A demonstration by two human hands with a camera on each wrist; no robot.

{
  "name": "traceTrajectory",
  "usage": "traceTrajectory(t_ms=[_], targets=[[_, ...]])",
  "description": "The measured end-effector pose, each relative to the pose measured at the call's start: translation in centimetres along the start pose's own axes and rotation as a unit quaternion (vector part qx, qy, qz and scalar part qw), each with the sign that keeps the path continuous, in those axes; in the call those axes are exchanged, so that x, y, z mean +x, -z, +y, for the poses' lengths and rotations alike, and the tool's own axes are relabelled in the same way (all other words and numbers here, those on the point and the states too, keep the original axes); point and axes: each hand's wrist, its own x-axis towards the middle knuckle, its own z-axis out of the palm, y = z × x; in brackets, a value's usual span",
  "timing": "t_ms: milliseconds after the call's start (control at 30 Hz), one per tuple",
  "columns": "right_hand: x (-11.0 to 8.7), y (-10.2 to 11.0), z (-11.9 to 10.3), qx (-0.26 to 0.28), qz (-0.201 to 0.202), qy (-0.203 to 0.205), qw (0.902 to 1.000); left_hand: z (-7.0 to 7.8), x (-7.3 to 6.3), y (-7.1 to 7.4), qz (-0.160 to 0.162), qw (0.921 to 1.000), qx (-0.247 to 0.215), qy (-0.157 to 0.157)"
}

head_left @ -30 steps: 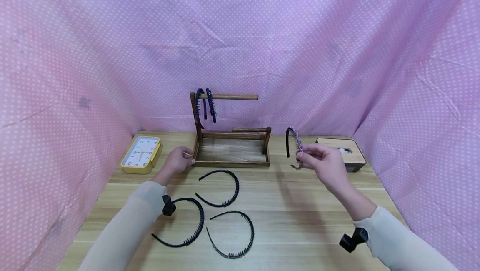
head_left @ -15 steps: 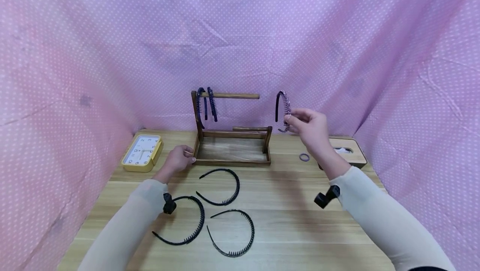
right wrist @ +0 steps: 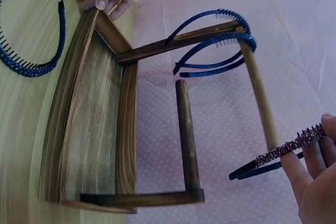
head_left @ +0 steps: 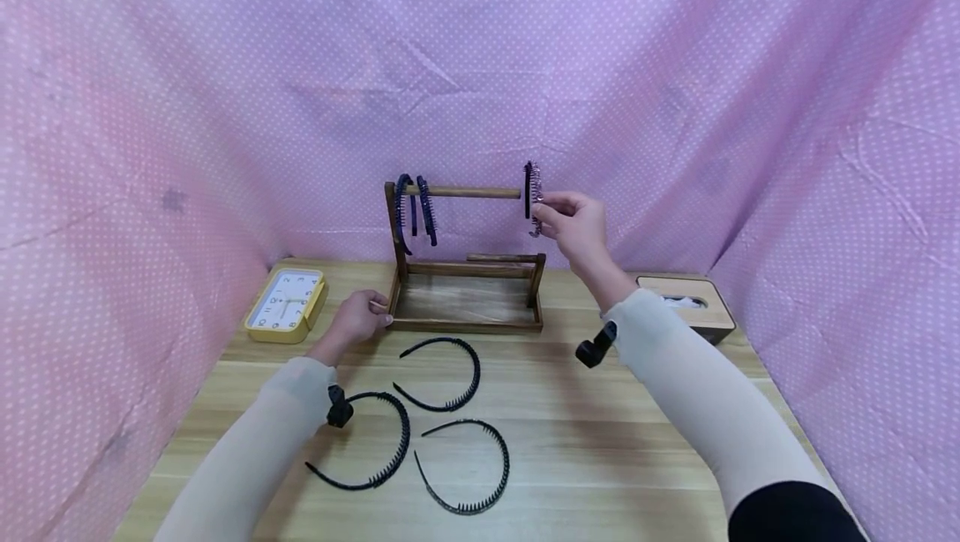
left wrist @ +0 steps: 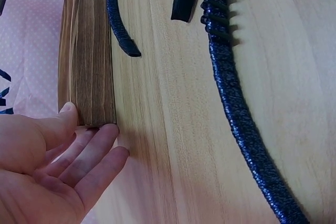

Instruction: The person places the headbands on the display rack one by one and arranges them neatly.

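Note:
My right hand [head_left: 577, 228] pinches a pink glittery toothed headband [head_left: 535, 192] by one side. It is upright, at the free right end of the wooden rack's upper rod [head_left: 472, 192]; the right wrist view shows the headband [right wrist: 278, 153] crossing by the rod tip. Two dark blue headbands [head_left: 427, 213] hang at the rod's left end. My left hand [head_left: 358, 317] holds the front left corner of the wooden rack [head_left: 465, 327], its thumb and fingers on the corner in the left wrist view. Three dark toothed headbands [head_left: 477, 375] lie on the table before the rack.
A yellow clock [head_left: 285, 304] lies at the left. At the right stands a wood-topped tissue box [head_left: 690, 300], partly behind my right sleeve. A shorter lower rod [head_left: 498, 258] juts left from the rack's right post. Pink dotted cloth [head_left: 480, 92] encloses the table.
My right hand has moved up and left with the pink headband, from beside the tissue box to the rod's end. A small purple ring seen earlier is now hidden. The left hand stays.

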Motion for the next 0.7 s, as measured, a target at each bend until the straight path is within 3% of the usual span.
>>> traceTrajectory(t_ms=[300, 500, 700], targets=[[1.9, -4.3, 0.6, -0.005, -0.003, -0.027, 0.9996, -0.3, 0.3, 0.0, -0.003, 1.0000, -0.008, -0.003], [2.0, -7.4, 1.8, 0.003, -0.019, -0.036, 0.9992, -0.4, 0.4, -0.1, -0.005, 0.9999, -0.012, 0.001], [1.8, -9.5, 2.8, -0.026, -0.022, -0.038, 0.9987, -0.3, 0.5, -0.1, -0.008, 0.9999, -0.011, 0.010]])
